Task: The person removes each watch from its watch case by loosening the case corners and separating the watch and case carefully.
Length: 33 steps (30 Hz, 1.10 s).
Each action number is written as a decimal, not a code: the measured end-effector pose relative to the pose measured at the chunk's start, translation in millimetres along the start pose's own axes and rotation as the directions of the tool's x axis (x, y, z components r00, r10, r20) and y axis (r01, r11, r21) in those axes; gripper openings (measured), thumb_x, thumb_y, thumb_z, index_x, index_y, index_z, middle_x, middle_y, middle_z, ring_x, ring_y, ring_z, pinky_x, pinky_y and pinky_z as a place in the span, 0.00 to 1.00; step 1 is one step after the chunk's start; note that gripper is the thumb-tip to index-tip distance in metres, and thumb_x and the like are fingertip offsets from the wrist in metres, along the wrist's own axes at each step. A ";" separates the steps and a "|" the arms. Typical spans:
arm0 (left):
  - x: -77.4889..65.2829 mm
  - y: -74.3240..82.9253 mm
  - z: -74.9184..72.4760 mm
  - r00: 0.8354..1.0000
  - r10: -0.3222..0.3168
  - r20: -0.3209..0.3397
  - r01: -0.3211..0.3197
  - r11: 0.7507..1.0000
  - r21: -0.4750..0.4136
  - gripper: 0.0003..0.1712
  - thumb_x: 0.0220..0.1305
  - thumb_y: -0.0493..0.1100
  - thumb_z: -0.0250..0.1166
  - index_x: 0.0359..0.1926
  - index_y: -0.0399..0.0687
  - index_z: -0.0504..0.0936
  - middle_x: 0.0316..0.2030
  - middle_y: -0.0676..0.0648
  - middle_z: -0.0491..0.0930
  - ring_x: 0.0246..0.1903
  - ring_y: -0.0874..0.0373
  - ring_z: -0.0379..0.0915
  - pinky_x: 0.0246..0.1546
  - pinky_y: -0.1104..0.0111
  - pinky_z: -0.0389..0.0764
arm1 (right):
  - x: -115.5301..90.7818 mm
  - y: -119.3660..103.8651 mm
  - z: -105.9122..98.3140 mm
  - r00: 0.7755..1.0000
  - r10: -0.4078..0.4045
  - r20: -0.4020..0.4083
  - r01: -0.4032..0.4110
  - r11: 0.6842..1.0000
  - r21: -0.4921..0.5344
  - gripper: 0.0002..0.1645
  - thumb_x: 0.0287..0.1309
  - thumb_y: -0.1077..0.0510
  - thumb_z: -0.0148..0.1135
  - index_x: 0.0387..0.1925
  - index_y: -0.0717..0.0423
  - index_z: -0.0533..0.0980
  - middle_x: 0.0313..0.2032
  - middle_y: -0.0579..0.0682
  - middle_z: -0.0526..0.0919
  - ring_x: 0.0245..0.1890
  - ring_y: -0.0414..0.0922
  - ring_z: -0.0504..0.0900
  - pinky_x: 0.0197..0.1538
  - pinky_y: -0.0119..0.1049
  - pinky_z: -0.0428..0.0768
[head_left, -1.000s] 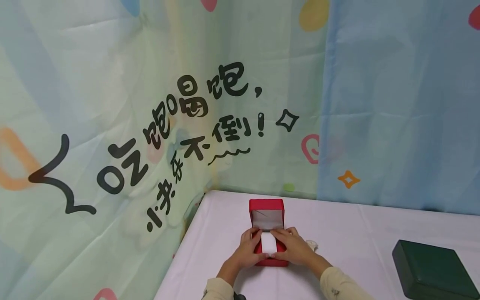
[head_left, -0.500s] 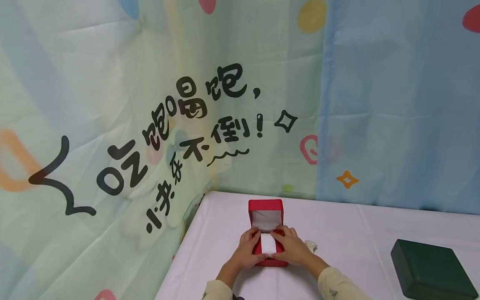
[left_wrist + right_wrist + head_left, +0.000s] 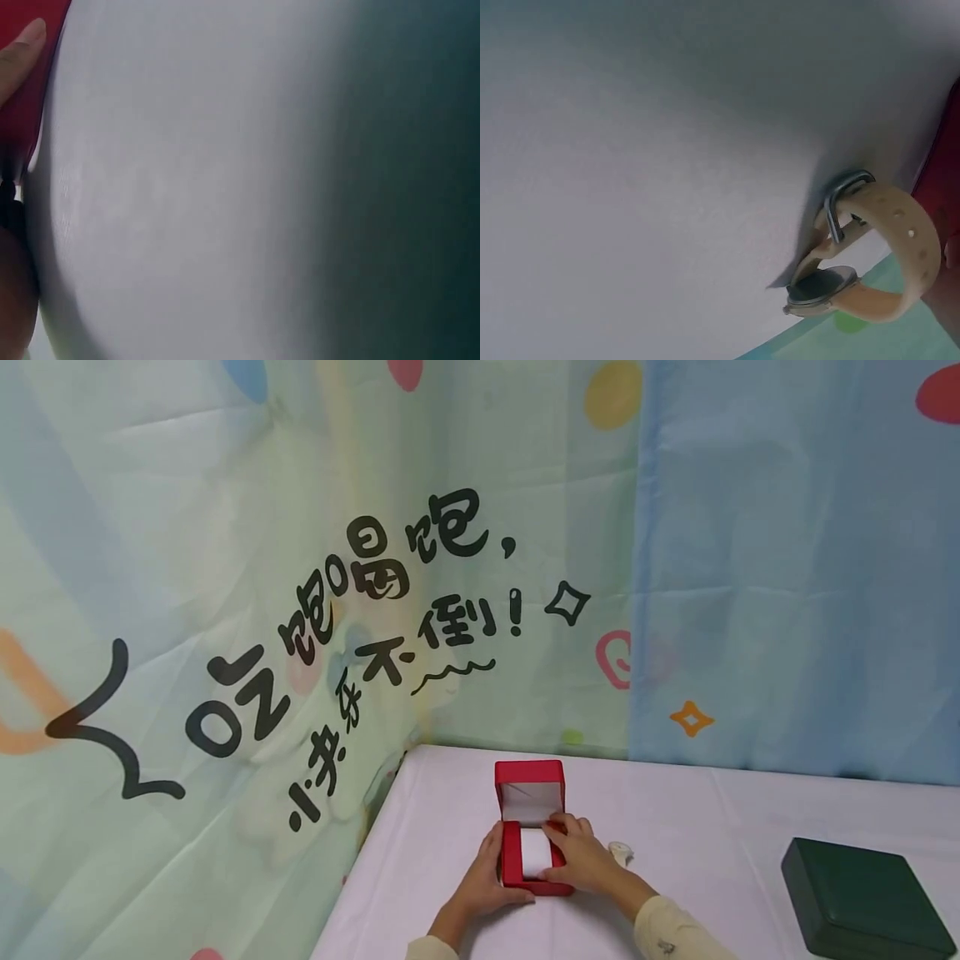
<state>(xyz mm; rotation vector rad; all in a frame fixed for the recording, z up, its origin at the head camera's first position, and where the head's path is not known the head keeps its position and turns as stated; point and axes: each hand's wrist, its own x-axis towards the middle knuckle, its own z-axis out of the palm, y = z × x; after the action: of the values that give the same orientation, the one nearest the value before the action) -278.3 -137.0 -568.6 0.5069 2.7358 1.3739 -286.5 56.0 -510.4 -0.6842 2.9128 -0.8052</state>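
Note:
A red watch box [image 3: 512, 860] stands on the table with its lid [image 3: 529, 772] raised, grey inside. A white cushion [image 3: 536, 852] sits in its base. My left hand [image 3: 480, 881] grips the box from the left, fingers along its side and thumb at the front edge. My right hand [image 3: 588, 860] pinches the cushion, index finger near its back and thumb near its front. Just right of that hand lies a wristwatch [image 3: 621, 853]; the right wrist view shows its beige strap [image 3: 900, 217] buckled in a loop. In the left wrist view a finger [image 3: 22, 56] lies along the red side.
A dark green box [image 3: 862, 893] lies at the right of the table. White cloth [image 3: 705, 852] covers the tabletop. Behind the table hangs a printed curtain [image 3: 480, 710], which also runs along the left.
My left hand has let go of the cushion and moved left and down onto the box's outer side. The right hand has stayed at the cushion. The view has shifted slightly.

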 end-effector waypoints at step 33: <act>2.4 -2.0 -1.9 0.993 -0.118 -0.032 0.118 0.993 -0.002 0.65 0.36 0.51 0.76 0.71 0.48 0.46 0.67 0.46 0.57 0.65 0.50 0.55 0.61 0.57 0.65 | 54.2 26.9 -46.9 0.871 0.281 0.404 -0.489 0.582 0.649 0.62 0.55 0.23 0.31 0.65 0.75 0.39 0.62 0.76 0.54 0.62 0.68 0.57 0.60 0.60 0.64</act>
<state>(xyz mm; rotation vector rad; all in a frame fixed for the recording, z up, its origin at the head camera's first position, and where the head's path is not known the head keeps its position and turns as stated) -281.5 -138.9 -568.7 0.3202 2.7409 1.3666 -353.5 76.0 -479.2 -0.0359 2.0536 -1.5301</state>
